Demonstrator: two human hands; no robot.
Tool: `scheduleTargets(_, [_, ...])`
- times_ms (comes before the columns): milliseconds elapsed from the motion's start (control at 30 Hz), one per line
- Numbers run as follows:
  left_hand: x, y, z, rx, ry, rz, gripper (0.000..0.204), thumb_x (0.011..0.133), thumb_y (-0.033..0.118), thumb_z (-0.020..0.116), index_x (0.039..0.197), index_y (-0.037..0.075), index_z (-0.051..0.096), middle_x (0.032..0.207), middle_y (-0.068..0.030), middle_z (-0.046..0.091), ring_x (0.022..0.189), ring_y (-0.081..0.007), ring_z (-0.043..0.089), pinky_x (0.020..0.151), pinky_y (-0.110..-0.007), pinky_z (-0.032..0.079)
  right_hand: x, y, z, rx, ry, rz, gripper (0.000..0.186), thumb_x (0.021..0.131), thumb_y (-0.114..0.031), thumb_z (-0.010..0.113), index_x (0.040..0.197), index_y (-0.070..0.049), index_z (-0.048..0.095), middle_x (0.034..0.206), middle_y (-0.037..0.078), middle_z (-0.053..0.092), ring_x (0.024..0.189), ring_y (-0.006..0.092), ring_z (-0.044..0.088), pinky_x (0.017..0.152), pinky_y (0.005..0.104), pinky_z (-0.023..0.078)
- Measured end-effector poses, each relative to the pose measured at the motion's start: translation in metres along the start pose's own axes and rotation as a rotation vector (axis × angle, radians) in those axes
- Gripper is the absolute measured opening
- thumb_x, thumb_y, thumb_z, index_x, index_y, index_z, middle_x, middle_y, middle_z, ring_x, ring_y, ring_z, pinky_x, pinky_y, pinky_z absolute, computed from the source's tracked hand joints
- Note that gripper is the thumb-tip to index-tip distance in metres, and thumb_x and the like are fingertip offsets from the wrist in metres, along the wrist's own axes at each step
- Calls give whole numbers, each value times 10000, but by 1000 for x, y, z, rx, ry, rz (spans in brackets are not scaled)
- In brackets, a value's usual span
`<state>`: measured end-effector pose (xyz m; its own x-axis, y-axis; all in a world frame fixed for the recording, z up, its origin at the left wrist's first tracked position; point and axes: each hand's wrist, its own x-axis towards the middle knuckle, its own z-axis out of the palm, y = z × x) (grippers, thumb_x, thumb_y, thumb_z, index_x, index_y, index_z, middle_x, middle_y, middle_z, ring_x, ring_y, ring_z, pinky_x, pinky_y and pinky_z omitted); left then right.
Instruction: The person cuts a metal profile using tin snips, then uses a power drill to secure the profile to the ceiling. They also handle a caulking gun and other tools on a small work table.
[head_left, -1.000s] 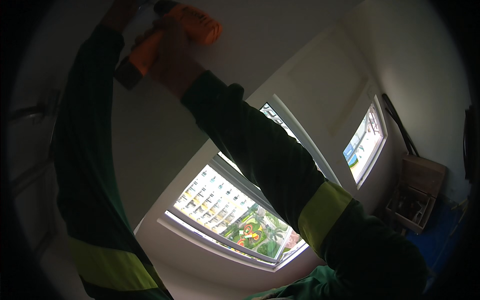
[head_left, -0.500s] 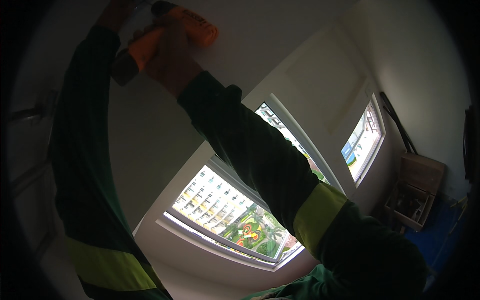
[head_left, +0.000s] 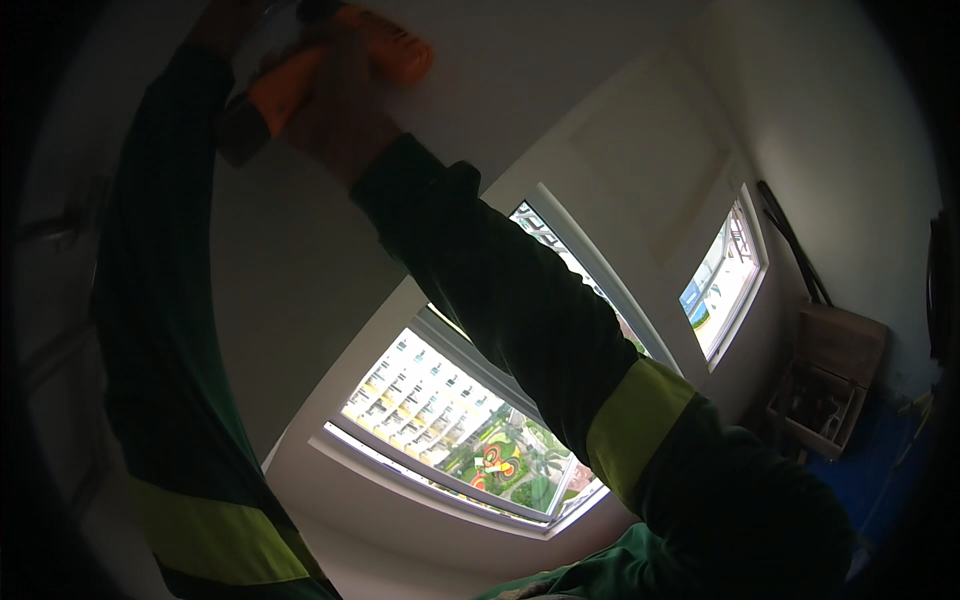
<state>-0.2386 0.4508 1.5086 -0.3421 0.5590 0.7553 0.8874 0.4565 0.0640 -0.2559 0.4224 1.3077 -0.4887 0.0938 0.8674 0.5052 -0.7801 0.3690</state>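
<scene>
An orange and black cordless drill (head_left: 395,48) is raised high at the upper left, close to a pale flat surface (head_left: 470,100). My right hand (head_left: 345,115) is closed round its handle, and the dark battery base (head_left: 243,130) sticks out below the grip. At the top edge, beside the front end of the drill, is my left hand (head_left: 222,25). Its fingers are dim and partly cut off by the frame. A small shiny piece (head_left: 280,8) shows near it, too blurred to name. Both arms reach upward in dark green sleeves with yellow-green bands.
A large window (head_left: 450,420) below my right arm looks onto buildings and a garden. Further right is a smaller window (head_left: 722,275). An open brown box (head_left: 825,385) with tools stands at the right on a blue floor covering (head_left: 875,460), near dark poles (head_left: 795,245).
The drill and both hands sit slightly higher and further left in the picture. My right hand keeps its hold on the drill.
</scene>
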Motion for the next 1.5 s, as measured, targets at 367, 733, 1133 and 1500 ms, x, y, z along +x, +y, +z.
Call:
scheduleTargets(367, [3, -5, -6, -3, 3, -3, 153, 858, 223, 781, 923, 125, 684, 864, -46, 619, 800, -175, 618, 717, -354, 531, -5, 0, 5, -72, 83, -9, 172, 1004, -213, 570, 1069, -63, 517, 875, 85, 571, 789, 267, 636, 735, 478, 603])
scheduleTargets(733, [-7, 3, 4, 11, 36, -8, 170, 849, 226, 784, 908, 118, 667, 858, -46, 607, 795, -175, 607, 692, -357, 521, -2, 1, 2, -74, -6, -28, 202, 1045, -268, 549, 1083, -71, 521, 874, 81, 573, 791, 260, 632, 735, 457, 599])
scheduleTargets(1133, [5, -4, -7, 34, -2, -51, 169, 874, 258, 762, 921, 110, 695, 874, -60, 630, 792, -181, 595, 698, -362, 517, -11, 0, 2, -154, 2, 17, 219, 1007, -278, 605, 1113, -105, 521, 974, 91, 578, 889, 275, 635, 828, 513, 584])
scheduleTargets(1500, [-3, 1, -1, 96, 5, -55, 194, 882, 280, 774, 946, 112, 699, 874, -56, 631, 797, -179, 595, 725, -357, 523, -9, 5, -5, -42, -76, -19, 235, 988, -248, 631, 1145, -107, 527, 958, 85, 575, 880, 276, 634, 810, 513, 584])
